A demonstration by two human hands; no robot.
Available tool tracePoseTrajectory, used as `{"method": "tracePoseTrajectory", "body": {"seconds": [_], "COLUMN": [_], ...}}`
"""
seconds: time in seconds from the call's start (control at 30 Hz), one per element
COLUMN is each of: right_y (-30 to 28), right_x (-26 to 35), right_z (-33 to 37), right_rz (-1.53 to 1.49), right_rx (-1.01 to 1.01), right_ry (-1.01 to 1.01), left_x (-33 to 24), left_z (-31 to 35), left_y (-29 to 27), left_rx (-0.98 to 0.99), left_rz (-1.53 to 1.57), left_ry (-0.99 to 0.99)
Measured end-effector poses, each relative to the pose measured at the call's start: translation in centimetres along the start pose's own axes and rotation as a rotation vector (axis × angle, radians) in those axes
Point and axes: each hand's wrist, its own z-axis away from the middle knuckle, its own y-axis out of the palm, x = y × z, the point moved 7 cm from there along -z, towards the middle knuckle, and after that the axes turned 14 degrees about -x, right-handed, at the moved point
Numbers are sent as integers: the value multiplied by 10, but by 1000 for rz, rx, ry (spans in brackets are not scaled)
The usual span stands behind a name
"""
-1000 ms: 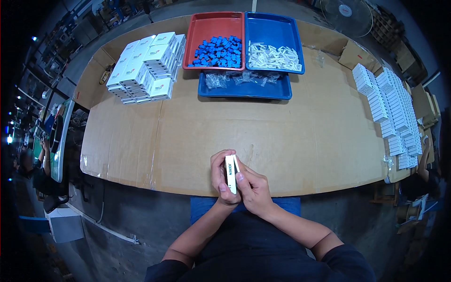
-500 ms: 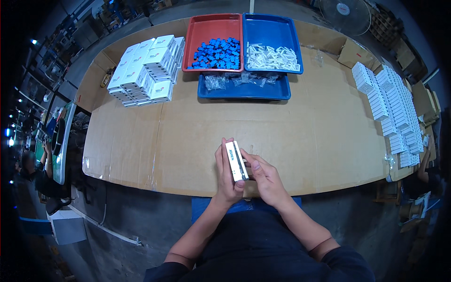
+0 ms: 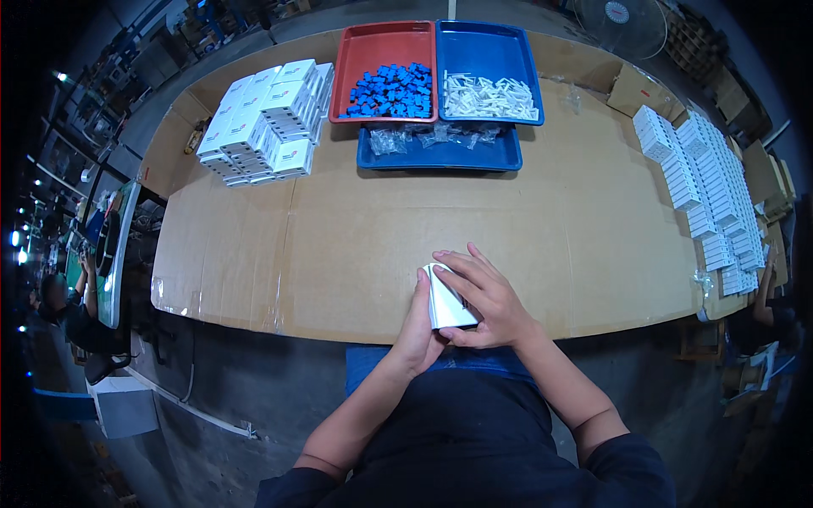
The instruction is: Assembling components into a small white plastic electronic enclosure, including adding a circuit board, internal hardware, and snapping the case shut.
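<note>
A small white box point(image 3: 446, 306) is held upright just above the front edge of the cardboard-covered table. My left hand point(image 3: 415, 332) cups its left side and underside, the thumb lying along the edge. Across its right side and upper end lies my right hand point(image 3: 493, 303), fingers slightly spread and thumb at the lower corner. A thin dark strip shows along the box's bottom edge. My right fingers cover much of its right part.
White boxes point(image 3: 246, 131) are stacked at the back left. Behind stand a red tray point(image 3: 385, 46) of blue parts, a blue tray point(image 3: 483, 51) of white pieces and a lower blue tray point(image 3: 440, 159) with clear plastic bags. White cartons point(image 3: 703, 199) line the right edge. A co-worker point(image 3: 72, 309) sits far left.
The box has turned, so a plain white face shows where a printed narrow side and dark edge showed before. My right hand has moved up and over it.
</note>
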Motion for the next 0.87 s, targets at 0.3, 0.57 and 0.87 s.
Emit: {"method": "tracePoseTrajectory", "body": {"seconds": [0.3,0.57,0.87], "right_y": [6,4,25], "right_x": [16,15,0], "right_z": [12,14,19], "right_rz": [-33,-208,-795], "right_rx": [-204,-311,-438], "right_ry": [-199,-52,634], "left_x": [-1,-13,-21], "left_z": [14,25,8], "left_y": [-6,-2,-13], "left_rx": [-52,-10,-12], "left_rz": [-96,-119,-459], "left_ry": [34,-2,497]}}
